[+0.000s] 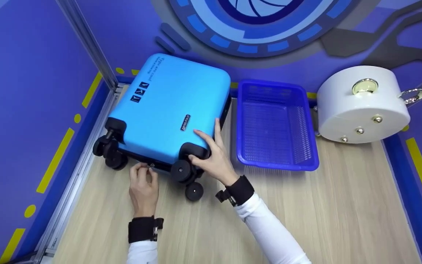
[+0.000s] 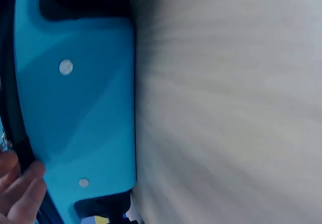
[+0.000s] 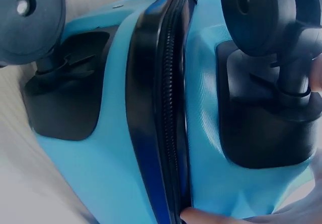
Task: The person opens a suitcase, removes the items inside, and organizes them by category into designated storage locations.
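A light-blue hard-shell suitcase [image 1: 170, 95] lies flat, its black wheels [image 1: 182, 170] toward me. Along its wheeled end runs a black zipper [image 3: 170, 98], closed over the stretch in the right wrist view. My left hand [image 1: 144, 187] has its fingers curled at that seam and pinches the small metal zipper pull [image 1: 151, 166]. In the left wrist view its fingertips [image 2: 30, 183] lie against the black seam strip. My right hand [image 1: 216, 159] rests spread over the near right corner, thumb beside the wheel mount and fingers on the shell and side.
A blue perforated plastic basket [image 1: 277, 165] stands right of the suitcase. Farther right is a white round case [image 1: 361, 121] with gold studs and a metal handle. Blue panels [image 1: 31, 91] wall in the wood-grain tabletop [image 1: 306, 212] at the left, back and right.
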`<state>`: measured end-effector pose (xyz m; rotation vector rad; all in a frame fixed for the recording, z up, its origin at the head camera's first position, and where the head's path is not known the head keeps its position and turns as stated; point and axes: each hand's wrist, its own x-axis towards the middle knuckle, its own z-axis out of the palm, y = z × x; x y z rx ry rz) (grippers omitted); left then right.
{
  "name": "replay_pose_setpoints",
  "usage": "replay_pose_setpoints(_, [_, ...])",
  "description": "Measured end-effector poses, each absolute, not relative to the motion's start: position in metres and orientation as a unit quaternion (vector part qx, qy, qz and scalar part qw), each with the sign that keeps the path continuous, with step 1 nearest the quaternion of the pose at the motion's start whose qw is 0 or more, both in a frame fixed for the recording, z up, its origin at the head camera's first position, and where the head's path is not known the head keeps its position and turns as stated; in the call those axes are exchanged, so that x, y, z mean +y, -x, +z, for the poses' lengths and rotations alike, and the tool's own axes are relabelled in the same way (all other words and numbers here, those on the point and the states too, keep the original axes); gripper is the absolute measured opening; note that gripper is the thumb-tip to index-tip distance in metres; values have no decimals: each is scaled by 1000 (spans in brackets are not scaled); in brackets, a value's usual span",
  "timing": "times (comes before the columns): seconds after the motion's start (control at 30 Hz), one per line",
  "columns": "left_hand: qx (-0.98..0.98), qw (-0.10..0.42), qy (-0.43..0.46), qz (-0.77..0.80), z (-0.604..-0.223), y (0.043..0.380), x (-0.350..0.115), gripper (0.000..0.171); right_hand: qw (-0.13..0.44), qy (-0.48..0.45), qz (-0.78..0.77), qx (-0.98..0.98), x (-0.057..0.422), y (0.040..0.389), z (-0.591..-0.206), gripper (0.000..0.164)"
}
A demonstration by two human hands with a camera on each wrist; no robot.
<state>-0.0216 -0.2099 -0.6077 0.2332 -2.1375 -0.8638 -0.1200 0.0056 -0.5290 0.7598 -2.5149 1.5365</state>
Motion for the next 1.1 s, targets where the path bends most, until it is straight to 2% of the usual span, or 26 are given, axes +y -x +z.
replay_pose_setpoints(0.13, [-850, 390, -117, -335, -608, 19, -212, 7, 46, -220, 509, -831, 6, 114, -532, 80])
replay_pose_setpoints(0.27, [-860, 365, -147, -324, -609, 14, -214, 14, 8, -182, 525, -831, 3, 108, -535, 91])
replay_pose_setpoints(0.4, [-871, 346, -164, -308, -607, 11, -214, 19, -17, -166, 541, -825, -1, 106, -535, 92])
replay_pose_setpoints(0.63, [-878, 337, -192, -279, -601, 16, -214, 21, -7, -145, 546, -825, -11, 104, -528, 93])
replay_pose_setpoints(0.9, [-866, 374, -211, -256, -594, 25, -231, 16, 16, -128, 538, -833, -23, 99, -518, 89])
replay_pose_setpoints(1.1, [-866, 363, -219, -267, -598, 27, -242, 16, 15, -125, 525, -841, -22, 94, -514, 89])
